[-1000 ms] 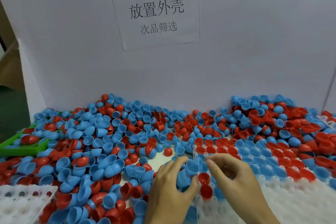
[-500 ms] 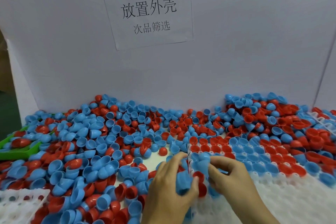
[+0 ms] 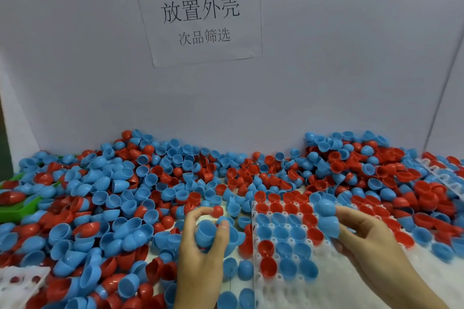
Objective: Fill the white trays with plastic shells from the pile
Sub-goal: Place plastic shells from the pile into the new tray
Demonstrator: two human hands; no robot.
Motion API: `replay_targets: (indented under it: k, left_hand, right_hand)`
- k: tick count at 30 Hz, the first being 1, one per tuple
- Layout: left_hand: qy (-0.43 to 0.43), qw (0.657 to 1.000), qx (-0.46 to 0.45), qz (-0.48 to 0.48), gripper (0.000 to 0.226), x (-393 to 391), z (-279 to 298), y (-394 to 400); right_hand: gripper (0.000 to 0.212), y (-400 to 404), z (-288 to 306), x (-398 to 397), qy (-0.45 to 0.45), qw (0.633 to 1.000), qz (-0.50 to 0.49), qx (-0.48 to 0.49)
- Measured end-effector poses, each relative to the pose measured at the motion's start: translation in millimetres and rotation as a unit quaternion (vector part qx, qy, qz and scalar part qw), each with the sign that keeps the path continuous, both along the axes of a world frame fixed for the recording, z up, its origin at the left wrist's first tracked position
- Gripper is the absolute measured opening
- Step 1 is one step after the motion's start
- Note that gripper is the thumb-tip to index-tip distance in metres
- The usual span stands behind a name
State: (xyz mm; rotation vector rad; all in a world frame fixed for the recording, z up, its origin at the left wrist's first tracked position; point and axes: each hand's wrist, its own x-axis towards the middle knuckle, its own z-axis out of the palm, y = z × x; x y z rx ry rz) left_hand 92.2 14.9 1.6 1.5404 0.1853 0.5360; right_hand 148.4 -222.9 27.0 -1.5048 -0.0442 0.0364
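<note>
Over the near edge of the white tray (image 3: 346,281), the right hand (image 3: 369,236) is pinching a blue shell (image 3: 329,226) between thumb and fingers, with a second blue shell (image 3: 325,207) sitting just above it at the fingertips; whether that one is also gripped cannot be told. Beside the tray's left edge, the left hand (image 3: 203,246) is curling round a blue cup-shaped shell (image 3: 206,232), its grip closed on it, thumb and forefinger arching over the rim.

Far rows of the tray are already sitting full of red and blue shells, open side up, while the near rows are lying bare. Around the tray the pile of loose shells (image 3: 113,208) is spreading across the table to the white backboard, where a paper sign (image 3: 200,15) is hanging. Another white tray (image 3: 17,281) is showing at the lower left, and a green tray (image 3: 15,213) is poking out at the far left.

Judging by this, the step in hand is seating the right hand's shell in the next bare pocket. Doing it well is likely meaning turning the shell open side up to match its neighbours, lowering it straight into one pocket, and checking that no nested second shell is riding along. The left hand could be readying its own shell meanwhile.
</note>
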Motion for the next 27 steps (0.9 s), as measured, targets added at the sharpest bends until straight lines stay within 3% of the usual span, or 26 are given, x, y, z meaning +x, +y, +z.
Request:
replay_targets:
  k: [3, 5, 9, 13, 18, 22, 27]
  left_hand:
    - [-0.004, 1.000, -0.003, 0.010, 0.012, -0.7, -1.9, -0.4]
    - [-0.007, 1.000, 0.000, 0.012, 0.011, -1.2, -1.9, -1.5]
    - [-0.010, 1.000, 0.005, 0.012, 0.012, -1.3, -0.6, -4.3]
    - [-0.012, 1.000, 0.014, 0.009, 0.011, -1.7, -1.4, -5.1]
    - [-0.014, 1.000, 0.009, 0.004, 0.012, -1.2, -2.9, -5.2]
    - [-0.015, 1.000, 0.015, 0.002, 0.012, -1.0, -3.6, -6.5]
    - [-0.011, 1.000, 0.014, -0.004, 0.012, -2.0, -3.0, -6.9]
  right_hand:
    - [0.010, -21.1, 3.0, -3.0, -0.044, 0.986, -0.075, -0.141]
    - [0.020, -27.7, 2.7, -2.5, -0.063, 0.971, -0.096, -0.208]
    - [0.029, -21.1, 0.9, -5.4, -0.091, 0.951, -0.066, -0.289]
    - [0.032, -12.3, 2.7, -9.5, -0.132, 0.907, -0.016, -0.399]
    - [0.012, -8.0, 1.1, -8.8, -0.133, 0.830, 0.030, -0.541]
    - [0.015, 3.2, -7.2, -9.8, -0.117, 0.802, 0.052, -0.583]
    - [0.019, 3.0, -12.4, -10.0, -0.119, 0.796, 0.053, -0.591]
